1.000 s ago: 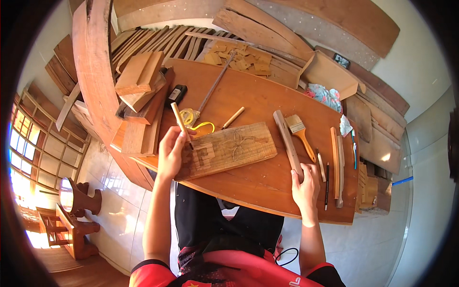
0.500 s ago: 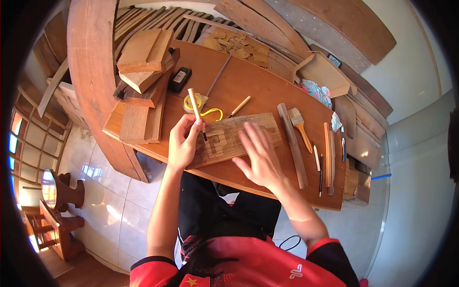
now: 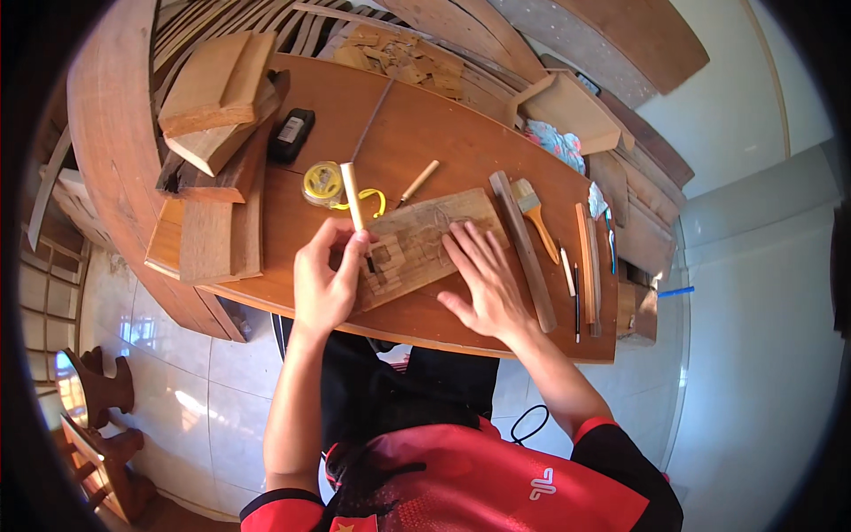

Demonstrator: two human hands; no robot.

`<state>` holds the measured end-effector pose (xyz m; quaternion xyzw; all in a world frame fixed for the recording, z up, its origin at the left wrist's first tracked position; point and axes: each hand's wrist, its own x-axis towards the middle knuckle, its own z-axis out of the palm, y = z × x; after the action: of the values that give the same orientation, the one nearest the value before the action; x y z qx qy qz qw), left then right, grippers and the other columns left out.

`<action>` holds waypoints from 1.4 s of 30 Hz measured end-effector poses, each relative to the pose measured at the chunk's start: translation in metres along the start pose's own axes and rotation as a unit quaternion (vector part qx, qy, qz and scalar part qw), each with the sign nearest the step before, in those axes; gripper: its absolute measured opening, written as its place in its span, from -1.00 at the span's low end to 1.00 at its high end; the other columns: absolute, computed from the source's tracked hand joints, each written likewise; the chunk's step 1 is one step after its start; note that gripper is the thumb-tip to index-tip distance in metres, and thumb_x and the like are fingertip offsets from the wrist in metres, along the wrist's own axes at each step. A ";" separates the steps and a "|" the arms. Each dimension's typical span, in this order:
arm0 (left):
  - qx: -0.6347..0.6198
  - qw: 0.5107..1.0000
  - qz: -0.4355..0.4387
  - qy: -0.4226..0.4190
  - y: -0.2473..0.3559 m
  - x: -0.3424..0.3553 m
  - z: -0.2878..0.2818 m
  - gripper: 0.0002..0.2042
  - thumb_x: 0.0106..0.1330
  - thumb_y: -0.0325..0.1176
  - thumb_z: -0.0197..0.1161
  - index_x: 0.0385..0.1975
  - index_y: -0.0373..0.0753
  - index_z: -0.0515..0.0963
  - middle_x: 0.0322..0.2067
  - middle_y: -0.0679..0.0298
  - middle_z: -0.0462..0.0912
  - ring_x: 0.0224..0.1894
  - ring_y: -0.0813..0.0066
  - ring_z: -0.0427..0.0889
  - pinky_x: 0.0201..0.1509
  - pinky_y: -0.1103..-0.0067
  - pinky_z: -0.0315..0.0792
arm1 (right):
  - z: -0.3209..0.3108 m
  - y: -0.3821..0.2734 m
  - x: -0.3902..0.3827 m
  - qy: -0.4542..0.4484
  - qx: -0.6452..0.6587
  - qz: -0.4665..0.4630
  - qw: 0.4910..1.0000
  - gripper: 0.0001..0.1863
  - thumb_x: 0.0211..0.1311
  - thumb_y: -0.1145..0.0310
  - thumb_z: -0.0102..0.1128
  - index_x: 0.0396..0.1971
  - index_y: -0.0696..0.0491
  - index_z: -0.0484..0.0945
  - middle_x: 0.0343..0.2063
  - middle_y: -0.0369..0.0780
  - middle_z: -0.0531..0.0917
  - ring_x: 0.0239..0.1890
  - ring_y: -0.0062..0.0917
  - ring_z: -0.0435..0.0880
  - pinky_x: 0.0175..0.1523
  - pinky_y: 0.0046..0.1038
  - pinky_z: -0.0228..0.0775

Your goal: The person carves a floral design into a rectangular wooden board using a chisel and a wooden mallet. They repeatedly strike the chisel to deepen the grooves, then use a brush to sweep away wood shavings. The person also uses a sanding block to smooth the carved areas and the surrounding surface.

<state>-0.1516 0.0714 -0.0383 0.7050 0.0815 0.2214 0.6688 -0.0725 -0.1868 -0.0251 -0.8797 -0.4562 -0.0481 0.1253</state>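
My left hand grips a wood-handled chisel upright, its dark blade at a recessed, squarish carving on the left part of a wooden board. My right hand lies with fingers spread on the board, over part of a faint flower outline. A long wooden bar lies just right of the board. Behind the board are a yellow tape measure and a second chisel. To the right lie a paintbrush, pencils and narrow wood strips.
Stacked offcuts and a black device occupy the table's left. Planks lean at the left and back. A cardboard box with a patterned cloth sits at back right. Small wooden stools stand low left.
My right hand has let go of the wooden bar, moved left and spread on the board. My left hand still holds the chisel. The view has shifted, with the table appearing higher.
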 end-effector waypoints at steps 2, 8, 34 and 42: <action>0.019 1.000 0.010 0.000 0.000 -0.001 -0.001 -0.83 0.51 -0.39 0.19 -0.20 -0.40 0.61 -0.35 0.19 0.77 -0.32 0.57 0.67 -0.15 0.58 0.52 | -0.002 0.022 -0.005 0.058 -0.053 0.066 0.995 -0.29 0.42 -0.03 0.17 0.35 0.21 0.40 0.43 0.07 0.32 0.53 0.02 0.17 0.55 0.05 -0.05; 0.024 1.000 0.008 -0.015 -0.003 0.005 0.003 -0.81 0.55 -0.37 0.14 -0.22 -0.38 0.59 -0.35 0.32 0.68 -0.28 0.68 0.53 -0.10 0.64 0.43 | -0.021 0.036 -0.034 0.129 -0.015 0.044 0.991 -0.52 0.45 0.17 0.18 0.24 0.12 0.52 0.36 0.04 0.41 0.43 -0.01 0.32 0.49 0.00 0.11; 0.116 0.993 -0.004 0.011 0.009 0.003 0.011 -0.80 0.56 -0.36 0.12 -0.26 -0.37 0.55 -0.35 0.29 0.65 -0.31 0.65 0.46 -0.11 0.65 0.38 | -0.086 0.191 -0.025 0.000 0.175 0.188 0.967 -0.51 0.41 0.44 0.06 0.33 -0.09 0.45 -0.23 -0.02 0.73 -0.29 -0.27 0.75 -0.21 -0.26 0.57; 0.091 0.996 -0.017 0.014 0.003 0.005 0.013 -0.79 0.55 -0.35 0.14 -0.27 -0.37 0.56 -0.39 0.31 0.64 -0.36 0.67 0.45 -0.18 0.67 0.37 | -0.129 0.090 0.005 0.047 0.401 -0.059 0.913 -0.82 0.39 0.37 0.32 -0.09 0.07 0.61 -0.31 -0.28 0.76 -0.31 -0.59 0.72 -0.23 -0.48 0.52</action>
<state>-0.1420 0.0617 -0.0342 0.7581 0.1226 0.2120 0.6044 0.0076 -0.2666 0.0841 -0.7238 -0.4815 0.0903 0.4859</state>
